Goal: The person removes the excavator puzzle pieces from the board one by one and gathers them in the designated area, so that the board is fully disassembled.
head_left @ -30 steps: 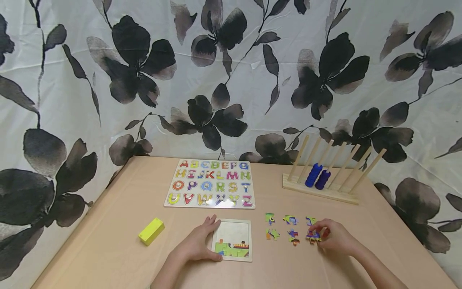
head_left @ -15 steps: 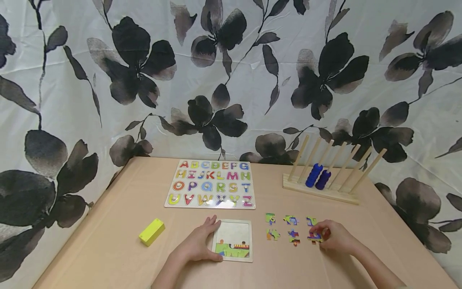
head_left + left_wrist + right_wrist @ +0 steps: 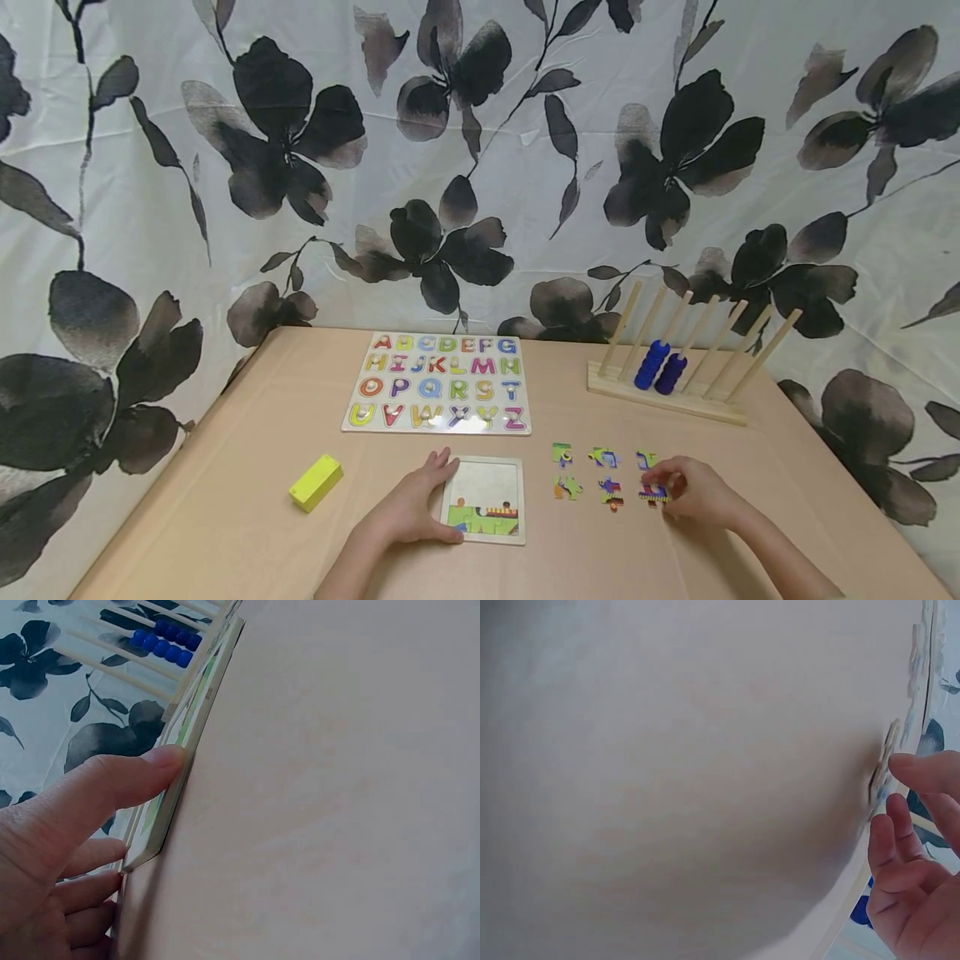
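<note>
My left hand grips the left side of a small square puzzle tray, fingers at its far left corner and thumb on the near edge. In the left wrist view, the thumb presses on the tray's rim. Green picture pieces fill the tray's lower part; its upper part is bare white. To the right, my right hand pinches a colourful jigsaw piece at table level, partly covered by the fingers. Several other jigsaw pieces lie left of and behind it, in two rows.
An alphabet board lies behind the tray. At the back right stands a wooden peg rack with blue beads on two of its rods. A yellow block sits at the left. A floral cloth hangs behind the table.
The jigsaw piece under my right hand has shifted very slightly to the right. My left hand and the tray hold their place.
</note>
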The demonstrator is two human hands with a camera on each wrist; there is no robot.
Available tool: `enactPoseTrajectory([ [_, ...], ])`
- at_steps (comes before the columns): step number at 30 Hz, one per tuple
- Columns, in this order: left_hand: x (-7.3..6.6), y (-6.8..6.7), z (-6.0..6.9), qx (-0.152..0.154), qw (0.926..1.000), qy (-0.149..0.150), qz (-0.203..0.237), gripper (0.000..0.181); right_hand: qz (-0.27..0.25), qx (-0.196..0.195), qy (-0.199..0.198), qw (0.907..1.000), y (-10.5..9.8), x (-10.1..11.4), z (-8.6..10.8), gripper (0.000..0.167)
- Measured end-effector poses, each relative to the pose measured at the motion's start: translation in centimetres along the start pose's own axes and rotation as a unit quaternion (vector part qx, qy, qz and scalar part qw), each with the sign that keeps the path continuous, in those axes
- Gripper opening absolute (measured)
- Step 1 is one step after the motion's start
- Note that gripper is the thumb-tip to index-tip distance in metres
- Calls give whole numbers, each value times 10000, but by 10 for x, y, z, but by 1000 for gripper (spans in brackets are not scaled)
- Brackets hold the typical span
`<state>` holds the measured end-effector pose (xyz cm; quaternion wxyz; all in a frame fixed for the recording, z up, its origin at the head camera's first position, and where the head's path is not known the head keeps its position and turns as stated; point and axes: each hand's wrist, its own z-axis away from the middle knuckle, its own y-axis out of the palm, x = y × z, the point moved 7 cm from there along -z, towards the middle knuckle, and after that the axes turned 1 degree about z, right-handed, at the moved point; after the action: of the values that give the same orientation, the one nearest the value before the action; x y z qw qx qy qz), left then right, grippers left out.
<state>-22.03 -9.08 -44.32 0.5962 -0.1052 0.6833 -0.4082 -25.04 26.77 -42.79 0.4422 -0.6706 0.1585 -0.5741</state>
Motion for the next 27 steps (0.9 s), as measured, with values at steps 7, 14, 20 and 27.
enactPoseTrajectory([
  [7,-1,0,1,15,10000,17,-55,94,-76,-262,-6,9996,4,14,-1,34],
  [14,-3,0,0,50,10000,60,-32,94,17,-362,-232,9991,11,35,-5,30],
  [20,-4,0,1,69,10000,48,5,95,-258,-379,-551,9974,18,56,-11,30],
  [27,-4,-1,2,48,10000,68,-33,96,-493,-381,-667,9958,27,78,-20,30],
])
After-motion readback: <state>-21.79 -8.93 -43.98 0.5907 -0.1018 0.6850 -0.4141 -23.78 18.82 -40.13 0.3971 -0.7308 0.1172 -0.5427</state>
